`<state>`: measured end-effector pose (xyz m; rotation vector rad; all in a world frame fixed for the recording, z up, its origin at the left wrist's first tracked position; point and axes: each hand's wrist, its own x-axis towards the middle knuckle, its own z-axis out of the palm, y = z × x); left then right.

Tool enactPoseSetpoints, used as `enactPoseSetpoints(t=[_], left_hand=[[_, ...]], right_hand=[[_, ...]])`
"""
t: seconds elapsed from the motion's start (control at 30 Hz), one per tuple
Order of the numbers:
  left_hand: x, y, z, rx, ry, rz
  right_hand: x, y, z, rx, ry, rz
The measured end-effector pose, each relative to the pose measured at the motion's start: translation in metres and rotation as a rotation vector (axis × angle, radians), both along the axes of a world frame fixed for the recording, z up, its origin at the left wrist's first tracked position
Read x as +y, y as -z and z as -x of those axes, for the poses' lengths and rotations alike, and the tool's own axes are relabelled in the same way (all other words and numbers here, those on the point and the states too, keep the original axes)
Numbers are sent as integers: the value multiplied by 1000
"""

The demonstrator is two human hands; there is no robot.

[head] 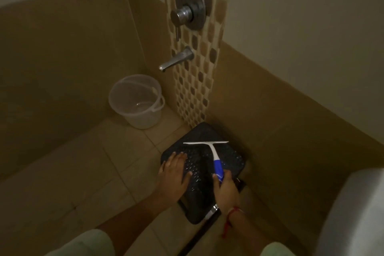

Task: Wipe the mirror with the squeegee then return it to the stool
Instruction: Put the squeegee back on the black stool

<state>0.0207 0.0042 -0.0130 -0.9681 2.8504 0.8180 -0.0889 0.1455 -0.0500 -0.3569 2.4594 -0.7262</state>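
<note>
A squeegee [212,153] with a white blade and a blue and white handle lies over the black perforated stool [230,156] in the corner of the bathroom. My right hand [225,191] is shut on the lower end of the squeegee's handle, with the blade pointing away from me. Palm down, my left hand [174,171] rests flat on the stool's left edge with fingers spread. No mirror is in view.
A translucent plastic bucket [136,102] stands on the tiled floor to the left, under a wall spout [175,60]. A round metal shower mixer [188,4] sits higher on the mosaic strip. A white fixture [357,214] fills the lower right. A dark hose [205,226] runs beside the stool.
</note>
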Motion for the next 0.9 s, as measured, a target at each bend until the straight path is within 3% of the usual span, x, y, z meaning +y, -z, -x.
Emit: enactPoseSetpoints(t=[0.23,0.53,0.73,0.9], left_hand=[[0,49,-23,-93,27,9],[4,79,-43,-62,-3,15],[11,92,-55,-103,23,24],[15,70,-43,-78,-5,12]], right_hand=[[-21,46,-3,67,5,27],[-33,97,-7,107,-36,-91],[-34,107,-11,45,-3,-106],[-27,73,-10,77,61,-77]])
